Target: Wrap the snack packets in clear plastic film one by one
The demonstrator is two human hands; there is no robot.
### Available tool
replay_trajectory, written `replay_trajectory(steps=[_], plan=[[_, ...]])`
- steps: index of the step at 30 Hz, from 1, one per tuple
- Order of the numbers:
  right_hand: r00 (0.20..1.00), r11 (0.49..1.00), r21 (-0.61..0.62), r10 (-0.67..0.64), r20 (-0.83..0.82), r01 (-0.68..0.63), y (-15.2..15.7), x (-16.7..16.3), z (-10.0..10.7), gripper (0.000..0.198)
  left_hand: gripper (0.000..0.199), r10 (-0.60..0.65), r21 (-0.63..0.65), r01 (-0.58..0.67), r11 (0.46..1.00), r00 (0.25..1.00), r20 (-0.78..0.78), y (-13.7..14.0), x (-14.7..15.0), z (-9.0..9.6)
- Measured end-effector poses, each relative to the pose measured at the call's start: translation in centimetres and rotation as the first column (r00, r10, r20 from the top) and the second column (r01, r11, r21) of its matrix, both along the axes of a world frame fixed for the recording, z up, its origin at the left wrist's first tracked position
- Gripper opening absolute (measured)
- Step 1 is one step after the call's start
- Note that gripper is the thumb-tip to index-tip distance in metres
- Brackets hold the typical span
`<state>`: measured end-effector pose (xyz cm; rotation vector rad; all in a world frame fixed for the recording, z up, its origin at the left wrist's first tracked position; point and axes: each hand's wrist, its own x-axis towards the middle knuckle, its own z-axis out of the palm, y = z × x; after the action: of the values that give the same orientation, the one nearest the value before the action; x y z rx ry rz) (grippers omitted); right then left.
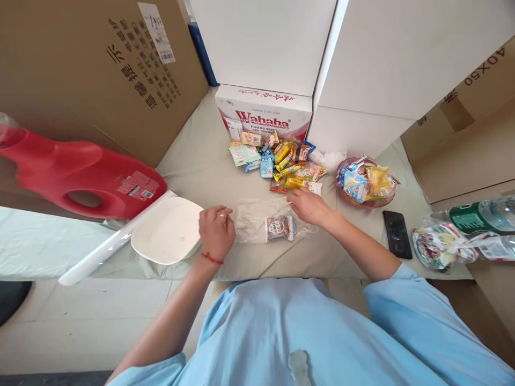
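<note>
A clear plastic bag (250,221) lies flat on the cloth-covered table in front of me, with a small dark snack packet (277,228) showing through it. My left hand (217,229), a red string around its wrist, is closed at the bag's left edge, fingers curled. At the bag's upper edge, my right hand (306,206) pinches the film with its fingers together, close to the snack pile. That pile of wrapped snacks (286,158) has yellow, blue, red and brown wrappers. A white bowl (164,230) stands just left of my left hand.
Behind the snacks stands a Wahaha carton (263,110). On the right are a bowl of snacks (365,182), a phone (397,234) and plastic bottles (478,215). A red jug (100,177) and a white roll (100,254) lie left. Large cardboard boxes (120,64) wall the sides.
</note>
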<state>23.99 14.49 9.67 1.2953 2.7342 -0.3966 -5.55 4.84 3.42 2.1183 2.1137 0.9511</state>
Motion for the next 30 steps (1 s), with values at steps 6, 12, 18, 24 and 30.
replay_trajectory(steps=[6,12,18,24,30], plan=[[0.997,0.998,-0.026,0.053,0.052,-0.051,1.1,-5.3,-2.5,0.035,0.047,-0.329,-0.102,0.323,0.941,0.943,-0.048,-4.3,6.4,0.5],[0.98,0.982,-0.109,-0.138,0.145,0.154,2.4,-6.6,-3.3,0.05,0.059,-0.438,-0.373,0.364,0.853,0.889,-0.133,-2.7,10.8,-3.1],[0.995,0.997,-0.074,-0.031,0.091,0.038,2.9,-5.3,-1.6,0.018,0.055,-0.418,-0.353,0.343,0.87,0.894,-0.161,-3.4,10.9,-3.9],[0.961,0.967,0.009,0.252,0.115,-0.255,-2.1,-3.3,-0.4,0.026,0.054,-0.427,-0.332,0.389,0.86,0.903,-0.048,-3.4,11.1,-4.7],[0.982,0.979,-0.087,0.183,-0.035,-0.186,-6.7,-1.6,-3.9,0.037,0.054,-0.461,-0.226,0.492,0.841,0.87,0.178,-3.6,8.7,-4.8]])
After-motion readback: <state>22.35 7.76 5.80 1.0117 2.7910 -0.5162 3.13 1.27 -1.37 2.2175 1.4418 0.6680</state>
